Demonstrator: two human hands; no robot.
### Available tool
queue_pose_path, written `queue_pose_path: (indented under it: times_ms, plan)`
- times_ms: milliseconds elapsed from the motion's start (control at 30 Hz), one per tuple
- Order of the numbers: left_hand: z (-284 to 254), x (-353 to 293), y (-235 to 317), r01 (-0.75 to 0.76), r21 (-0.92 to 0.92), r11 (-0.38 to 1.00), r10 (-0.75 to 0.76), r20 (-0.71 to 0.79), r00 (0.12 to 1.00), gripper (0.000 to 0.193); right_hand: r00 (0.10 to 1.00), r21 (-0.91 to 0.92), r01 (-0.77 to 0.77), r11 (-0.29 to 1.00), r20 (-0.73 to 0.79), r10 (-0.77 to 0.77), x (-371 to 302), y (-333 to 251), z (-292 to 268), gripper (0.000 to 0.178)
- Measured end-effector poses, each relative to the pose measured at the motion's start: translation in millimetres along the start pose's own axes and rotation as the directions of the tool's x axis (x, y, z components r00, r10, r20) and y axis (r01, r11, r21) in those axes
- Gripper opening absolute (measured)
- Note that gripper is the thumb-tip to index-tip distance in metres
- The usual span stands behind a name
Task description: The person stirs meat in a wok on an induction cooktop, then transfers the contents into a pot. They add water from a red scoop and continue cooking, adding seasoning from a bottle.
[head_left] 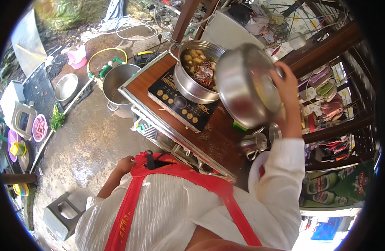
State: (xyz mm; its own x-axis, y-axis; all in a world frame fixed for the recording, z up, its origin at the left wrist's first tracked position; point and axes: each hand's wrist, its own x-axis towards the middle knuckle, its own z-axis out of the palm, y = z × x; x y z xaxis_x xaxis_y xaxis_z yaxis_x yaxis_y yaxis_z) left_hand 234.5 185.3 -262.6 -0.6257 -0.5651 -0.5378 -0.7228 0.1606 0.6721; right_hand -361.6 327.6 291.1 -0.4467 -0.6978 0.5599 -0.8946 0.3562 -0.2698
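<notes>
My right hand point(286, 81) grips the edge of a deep steel basin point(238, 85). The basin is tilted and slightly blurred, just right of a steel pot point(196, 90) and partly in front of it. Broth with yellowish chunks and a dark reddish mass point(204, 74) shows inside the pot. The pot stands on a black induction cooker point(166, 93) with round gold buttons. Low at my left side, beside the red apron point(175, 168), is my left hand point(125, 164), its fingers curled and nothing visible in them.
The cooker rests on a brown table point(138, 85). Steel cups point(254, 143) stand right of it. A tall empty-looking pot point(117, 85) is on the floor to the left. Farther left are a metal bowl point(67, 87), greens point(57, 118) and a grey stool point(65, 214). Wooden beams point(326, 46) flank the right.
</notes>
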Motion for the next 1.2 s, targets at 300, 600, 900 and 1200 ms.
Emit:
queue_pose_path:
  times_ms: [300,600,900,1200]
  plan:
    - [-14.3,-28.4,-101.5,0.183,-0.276,0.944,-0.236,-0.173,0.956,0.046,0.987,-0.044,-0.058,0.997,0.15,0.064,114.2,-17.6,178.1,0.052]
    - [-26.7,-19.0,-140.7,0.254,-0.255,0.933,-0.293,-0.127,0.948,0.042,0.978,-0.046,-0.05,0.998,0.201,0.059,127.6,-17.8,201.6,0.051]
    - [-66.3,30.5,-101.0,0.177,-0.288,0.941,-0.214,-0.102,0.971,0.041,0.97,-0.07,-0.036,0.997,0.238,0.051,122.0,-25.3,200.4,0.057]
    - [-59.3,69.4,-90.2,0.217,-0.162,0.963,-0.208,0.071,0.976,0.04,0.997,0.051,-0.054,0.997,-0.058,0.057,13.9,-57.9,149.6,0.065]
